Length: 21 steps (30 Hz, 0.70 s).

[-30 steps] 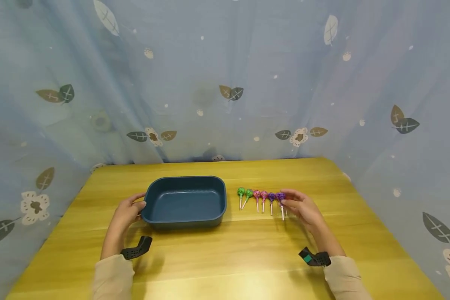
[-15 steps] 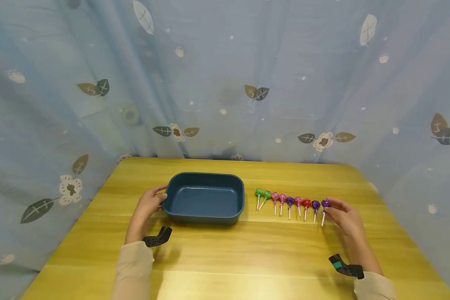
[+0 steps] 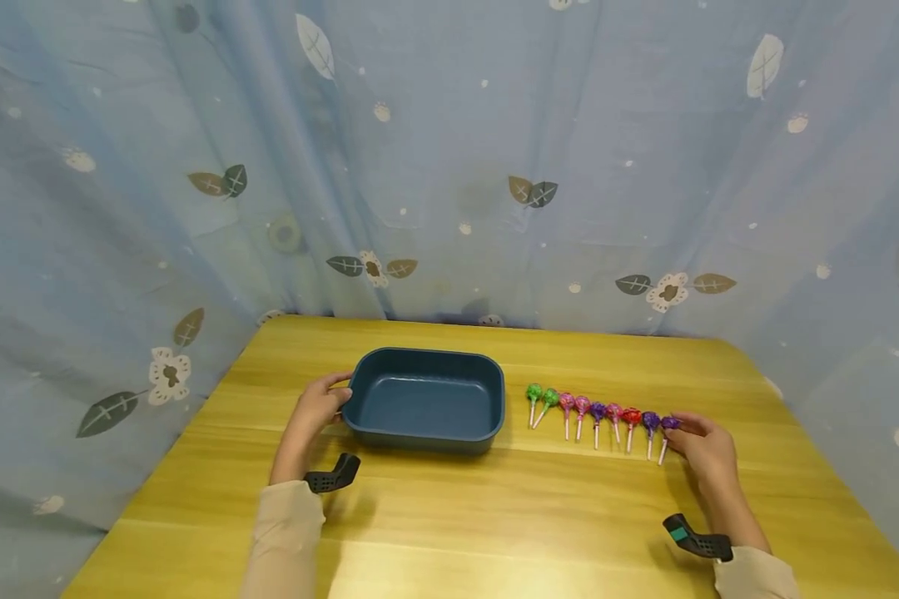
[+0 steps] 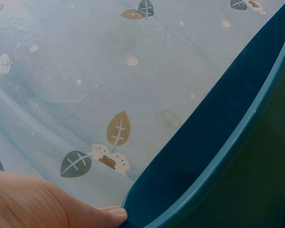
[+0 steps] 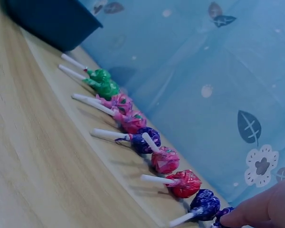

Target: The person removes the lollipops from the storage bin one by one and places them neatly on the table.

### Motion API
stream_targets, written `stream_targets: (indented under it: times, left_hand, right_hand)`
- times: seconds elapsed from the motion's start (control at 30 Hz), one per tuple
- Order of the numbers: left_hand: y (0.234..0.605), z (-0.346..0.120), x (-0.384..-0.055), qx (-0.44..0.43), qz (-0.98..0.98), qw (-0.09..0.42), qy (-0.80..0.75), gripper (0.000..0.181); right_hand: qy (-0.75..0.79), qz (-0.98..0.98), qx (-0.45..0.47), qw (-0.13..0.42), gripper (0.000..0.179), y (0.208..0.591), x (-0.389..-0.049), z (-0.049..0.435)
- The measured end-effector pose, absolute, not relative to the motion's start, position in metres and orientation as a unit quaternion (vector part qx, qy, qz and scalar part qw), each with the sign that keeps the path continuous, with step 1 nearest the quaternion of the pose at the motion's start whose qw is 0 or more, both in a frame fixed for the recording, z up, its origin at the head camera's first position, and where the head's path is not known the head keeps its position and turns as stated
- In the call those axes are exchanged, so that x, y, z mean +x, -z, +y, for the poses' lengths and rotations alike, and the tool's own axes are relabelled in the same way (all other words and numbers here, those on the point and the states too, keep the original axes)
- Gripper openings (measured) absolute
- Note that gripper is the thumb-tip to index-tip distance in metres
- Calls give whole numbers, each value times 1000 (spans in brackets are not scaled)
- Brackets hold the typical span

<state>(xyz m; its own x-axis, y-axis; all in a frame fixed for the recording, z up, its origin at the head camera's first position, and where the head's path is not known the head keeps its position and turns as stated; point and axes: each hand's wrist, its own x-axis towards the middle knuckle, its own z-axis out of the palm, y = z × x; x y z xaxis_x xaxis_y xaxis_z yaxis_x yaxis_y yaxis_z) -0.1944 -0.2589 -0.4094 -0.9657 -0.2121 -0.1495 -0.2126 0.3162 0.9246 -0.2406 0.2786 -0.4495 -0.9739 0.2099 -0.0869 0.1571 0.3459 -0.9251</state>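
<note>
On the wooden table stands a dark blue rectangular basin (image 3: 423, 442), with nothing inside it. My left hand (image 3: 317, 412) holds its left end, thumb at the rim and the other fingers partly hidden behind the wall. To the right of the basin lies a row of wrapped lollipops with white sticks: green ones (image 3: 534, 391), pink ones (image 3: 583, 405), a red one (image 3: 631, 417) and purple ones (image 3: 650, 421). My right hand (image 3: 707, 453) pinches the rightmost purple lollipop (image 3: 670, 423) by its head, beside its purple neighbour. Fingertips cover part of this head in the right wrist view.
A pale blue curtain (image 3: 449, 125) with leaf and flower prints hangs behind the table and along both sides. The yellowish wooden table (image 3: 509, 516) extends in front of the basin and the lollipops. Black camera mounts sit on both wrists.
My right hand has moved right with the purple lollipop to the row's end, uncovering a pink, a red and another purple one. The left hand stays at the basin; the head view has turned left.
</note>
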Motion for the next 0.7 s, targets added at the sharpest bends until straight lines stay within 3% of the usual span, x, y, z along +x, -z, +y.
stream_targets:
  times: [0.7]
  left_hand:
    - [410, -260, -193, -129, 804, -8, -581, 42]
  right_hand:
    - [-526, -842, -115, 32, 42, 453, -249, 277]
